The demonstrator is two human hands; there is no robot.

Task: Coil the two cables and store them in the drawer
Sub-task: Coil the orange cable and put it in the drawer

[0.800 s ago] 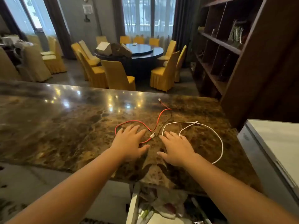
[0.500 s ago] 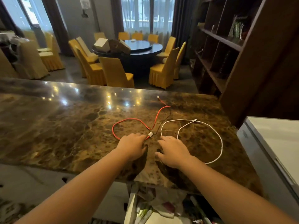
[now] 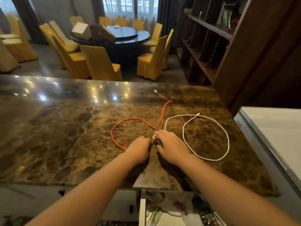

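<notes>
A red cable [image 3: 160,117] lies on the brown marble counter [image 3: 65,136], looping to the left, with its far plug near the back edge. To its right a white cable [image 3: 227,139] lies in a wide loop. My left hand [image 3: 140,150] is curled shut on the red cable close to its near white plug [image 3: 154,137]. My right hand [image 3: 173,146] meets it from the right, fingertips closed on that same plug. The plug is lifted slightly between both hands. Below the counter's front edge the drawer [image 3: 142,209] stands open.
The open drawer holds bags and several small items. A white appliance [image 3: 273,136] stands right of the counter. A dark wooden shelf unit [image 3: 228,46] rises at the back right. A round table with yellow chairs [image 3: 101,62] lies beyond the counter.
Both hands lay flat and spread on the counter; they have since pulled back, curled and come together on the red cable's near plug. The white cable has not moved.
</notes>
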